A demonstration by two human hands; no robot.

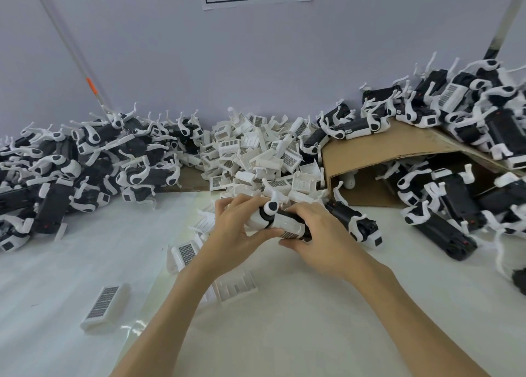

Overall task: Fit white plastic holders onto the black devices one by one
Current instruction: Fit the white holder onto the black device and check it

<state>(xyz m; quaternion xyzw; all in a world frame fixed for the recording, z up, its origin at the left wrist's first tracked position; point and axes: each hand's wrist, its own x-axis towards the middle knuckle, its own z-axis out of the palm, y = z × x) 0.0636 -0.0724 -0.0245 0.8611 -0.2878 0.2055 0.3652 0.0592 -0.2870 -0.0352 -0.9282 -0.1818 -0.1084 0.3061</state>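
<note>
Your left hand (233, 228) curls round the white end of a black device (284, 220) at centre frame, while your right hand (316, 231) wraps its body and the white holder (289, 225) on it — probably so the two hands can brace each other as the holder seats. Spare holders (256, 154) are heaped just above, within reach; a second device (355, 220) lies right of your hands.

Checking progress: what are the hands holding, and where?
Both grip one black device: left hand at its white-capped end, right hand around the white holder.
</note>
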